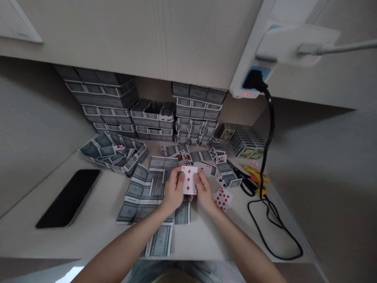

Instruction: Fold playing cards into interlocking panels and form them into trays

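Note:
A three of diamonds card (189,181) is held face up between my two hands, near the middle of the view. My left hand (174,190) grips its left edge, with the thumb on the card's face. On the right edge, my right hand (204,190) pinches it in the same way. Below and to the left lies a flat piece of joined cards (144,210), backs up, partly hidden by my left hand. Loose and folded cards (223,197) lie beyond and to the right of my right hand.
Stacked card boxes (197,106) stand at the back. A card tray (113,151) holds folded cards at the left, near a black phone (69,198). At the right are black-handled scissors (246,184), a yellow-orange tool (257,175) and a black cable (269,129) hanging from a power strip.

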Tool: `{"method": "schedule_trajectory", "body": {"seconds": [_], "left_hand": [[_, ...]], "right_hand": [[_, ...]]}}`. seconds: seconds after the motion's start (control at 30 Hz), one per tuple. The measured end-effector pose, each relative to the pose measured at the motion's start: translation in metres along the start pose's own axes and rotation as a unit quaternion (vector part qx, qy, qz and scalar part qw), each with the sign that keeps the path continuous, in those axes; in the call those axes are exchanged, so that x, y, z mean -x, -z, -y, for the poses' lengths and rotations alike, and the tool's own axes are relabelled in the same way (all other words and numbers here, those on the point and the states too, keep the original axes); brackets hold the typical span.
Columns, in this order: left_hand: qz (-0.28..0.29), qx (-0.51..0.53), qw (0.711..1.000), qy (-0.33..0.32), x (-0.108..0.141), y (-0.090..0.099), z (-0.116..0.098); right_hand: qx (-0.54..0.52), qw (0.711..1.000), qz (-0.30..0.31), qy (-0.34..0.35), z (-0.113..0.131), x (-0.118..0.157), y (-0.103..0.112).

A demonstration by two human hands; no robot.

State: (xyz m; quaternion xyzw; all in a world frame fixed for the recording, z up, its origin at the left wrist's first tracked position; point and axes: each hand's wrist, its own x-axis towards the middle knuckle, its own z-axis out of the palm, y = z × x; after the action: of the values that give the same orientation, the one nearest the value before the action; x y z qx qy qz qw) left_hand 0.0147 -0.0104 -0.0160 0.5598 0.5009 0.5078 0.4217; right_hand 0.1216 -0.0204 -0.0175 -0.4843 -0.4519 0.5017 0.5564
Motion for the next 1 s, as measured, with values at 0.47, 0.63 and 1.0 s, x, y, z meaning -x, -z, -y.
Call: {"method": "schedule_trajectory", "body": {"seconds": [0.47, 0.63, 1.0], "left_hand": [[-0.021, -0.03, 0.999, -0.005, 0.001, -0.003, -0.003], [-0.016, -0.02, 1.0, 0.001, 0.0, -0.003, -0.001], [0.069, 0.091, 0.993, 0.022, -0.009, 0.003, -0.005]], "right_hand": [[0.008, 1.0, -0.027, 0.004, -0.006, 0.006, -0.003], [0.018, 0.999, -0.027, 0.012, -0.007, 0.008, -0.004], [0.076, 0.995, -0.032, 0.056, 0.004, -0.001, 0.007]]}}
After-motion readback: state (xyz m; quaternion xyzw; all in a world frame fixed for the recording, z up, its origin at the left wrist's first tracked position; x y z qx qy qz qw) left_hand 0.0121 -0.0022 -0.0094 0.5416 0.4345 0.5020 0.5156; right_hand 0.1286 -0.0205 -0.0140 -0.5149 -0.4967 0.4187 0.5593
